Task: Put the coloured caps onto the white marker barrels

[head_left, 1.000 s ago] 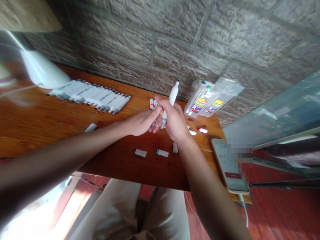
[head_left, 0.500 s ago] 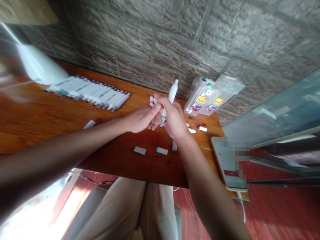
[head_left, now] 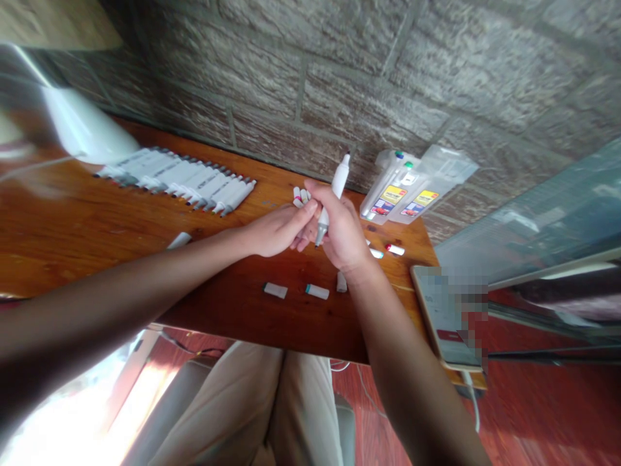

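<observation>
A white marker [head_left: 339, 181] with a grey lower end and bare dark tips at both ends slants upward in my right hand [head_left: 344, 236], which is closed around it. My left hand [head_left: 276, 230] meets the right one, its thumb near the right thumb and its fingers curled underneath. Whatever the left fingers pinch is hidden. Just beyond the hands are white caps [head_left: 297, 195], one with a pink mark. Nearer to me lie a dark-ended cap [head_left: 275, 290], a teal-ended cap [head_left: 317, 291] and a whitish cap [head_left: 341, 282] beside my right wrist.
Many white markers [head_left: 179, 178] lie in a row at the back left, near a white lamp [head_left: 90, 126]. Clear plastic cases [head_left: 412, 184] stand by the stone wall. A red-ended cap [head_left: 395, 249] and a charging tablet [head_left: 444, 323] are on the right.
The view has shifted slightly. The marker has slid a little relative to my fingers, and both hands stay together around it.
</observation>
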`<state>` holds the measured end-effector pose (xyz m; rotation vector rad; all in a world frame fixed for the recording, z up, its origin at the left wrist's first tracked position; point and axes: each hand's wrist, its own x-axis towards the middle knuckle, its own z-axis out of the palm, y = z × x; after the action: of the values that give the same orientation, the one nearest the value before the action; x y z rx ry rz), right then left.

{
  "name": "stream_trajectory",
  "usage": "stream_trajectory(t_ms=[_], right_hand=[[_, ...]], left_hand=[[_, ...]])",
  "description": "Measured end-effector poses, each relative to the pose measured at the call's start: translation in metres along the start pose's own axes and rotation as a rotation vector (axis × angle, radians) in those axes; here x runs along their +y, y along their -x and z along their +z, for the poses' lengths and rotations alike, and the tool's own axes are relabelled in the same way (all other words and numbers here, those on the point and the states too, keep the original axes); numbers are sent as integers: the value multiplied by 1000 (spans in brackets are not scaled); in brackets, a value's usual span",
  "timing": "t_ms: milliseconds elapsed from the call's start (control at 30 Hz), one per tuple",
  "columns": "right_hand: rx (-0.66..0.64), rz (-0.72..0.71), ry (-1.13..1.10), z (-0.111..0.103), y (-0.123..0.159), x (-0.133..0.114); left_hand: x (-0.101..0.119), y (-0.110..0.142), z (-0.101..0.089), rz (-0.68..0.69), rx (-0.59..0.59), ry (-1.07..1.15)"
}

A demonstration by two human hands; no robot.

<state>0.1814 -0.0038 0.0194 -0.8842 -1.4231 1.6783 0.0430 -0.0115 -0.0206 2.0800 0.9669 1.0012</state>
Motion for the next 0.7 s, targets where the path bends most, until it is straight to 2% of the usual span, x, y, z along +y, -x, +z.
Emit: stream_trajectory(t_ms=[367,700], right_hand=[[-13,9,-9,3,-1,-1],[-39,54,-34,-1,-2,1]], left_hand=[[2,-2,-4,28,-9,-17],[0,-1,1,20,-14,41]])
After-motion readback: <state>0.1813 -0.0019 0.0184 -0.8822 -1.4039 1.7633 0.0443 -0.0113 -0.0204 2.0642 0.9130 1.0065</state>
